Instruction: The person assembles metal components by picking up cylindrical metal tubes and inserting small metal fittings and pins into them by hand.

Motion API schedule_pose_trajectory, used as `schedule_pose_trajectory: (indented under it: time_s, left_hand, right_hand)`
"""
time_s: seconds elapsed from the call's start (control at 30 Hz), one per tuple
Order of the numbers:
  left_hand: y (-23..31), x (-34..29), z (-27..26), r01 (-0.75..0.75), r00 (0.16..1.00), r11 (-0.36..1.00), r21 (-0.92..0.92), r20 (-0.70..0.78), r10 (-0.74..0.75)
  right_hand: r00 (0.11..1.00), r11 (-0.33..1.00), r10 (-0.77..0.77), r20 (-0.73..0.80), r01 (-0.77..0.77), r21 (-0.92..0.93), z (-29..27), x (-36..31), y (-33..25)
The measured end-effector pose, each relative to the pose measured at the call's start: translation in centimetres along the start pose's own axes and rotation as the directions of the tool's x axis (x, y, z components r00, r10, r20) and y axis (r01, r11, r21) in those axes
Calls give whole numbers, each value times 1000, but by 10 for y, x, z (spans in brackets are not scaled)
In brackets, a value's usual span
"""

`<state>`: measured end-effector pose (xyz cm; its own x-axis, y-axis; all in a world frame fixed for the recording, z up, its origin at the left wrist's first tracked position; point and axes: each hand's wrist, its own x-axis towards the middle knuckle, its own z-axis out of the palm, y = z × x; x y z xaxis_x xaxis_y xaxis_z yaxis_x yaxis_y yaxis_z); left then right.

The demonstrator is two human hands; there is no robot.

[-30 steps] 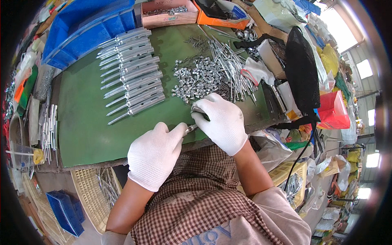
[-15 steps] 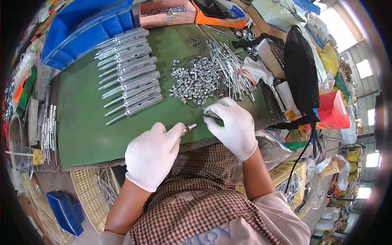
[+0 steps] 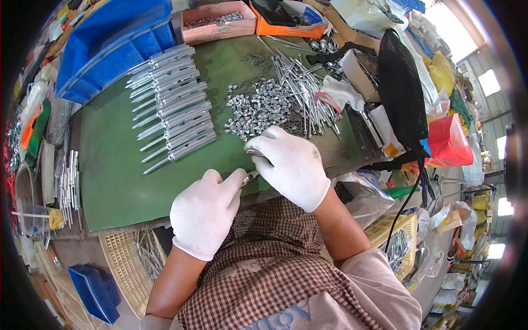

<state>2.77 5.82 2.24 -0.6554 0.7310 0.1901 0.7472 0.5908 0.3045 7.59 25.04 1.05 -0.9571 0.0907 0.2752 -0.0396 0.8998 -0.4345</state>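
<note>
My left hand (image 3: 203, 214), in a white knit glove, is closed around a silver metal tube (image 3: 249, 178); only the tube's end shows past the fingertips, near the mat's front edge. Just beside it, my gloved right hand (image 3: 291, 168) pinches a small metal piece (image 3: 253, 152), mostly hidden by the fingers. Its lower fingers come close to the tube's end; whether they touch cannot be made out. Beyond the right hand lies a heap of small shiny cone-shaped metal parts (image 3: 256, 113). A row of silver tubes with pointed rods (image 3: 179, 118) lies side by side at the left.
A green mat (image 3: 115, 187) covers the bench. Long thin metal pins (image 3: 308, 91) lie behind the cone heap. At the back stand a blue bin (image 3: 115, 52), a pink box (image 3: 217, 33) and an orange box (image 3: 286, 27). A black mesh item (image 3: 404, 91) stands at the right.
My right hand has moved left, toward the left hand, carrying the small metal piece close to the tube's end. My left hand has stayed nearly in place.
</note>
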Motion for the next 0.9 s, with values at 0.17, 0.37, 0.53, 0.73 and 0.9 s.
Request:
schedule_pose_trajectory:
  time_s: [0.17,0.37,0.53,0.73,0.9]
  left_hand:
    - [-1,1,0,2,1000,1000,0,25,-2]
    - [0,2,1,-8,1000,1000,3,9,8]
    - [-3,2,1,-6,999,1000,-4,46,6]
    - [-4,2,0,14,999,999,-46,49,-12]
    - [-4,2,0,3,998,999,-33,57,-1]
  right_hand:
    - [992,996,-92,92,90,17,4,17,-3]
    - [979,988,-154,132,150,37,8,35,-7]
    - [909,922,-366,197,383,-54,24,58,-13]
    - [853,852,-473,222,506,-129,34,72,-17]
    - [821,819,-490,295,549,-166,32,80,-20]
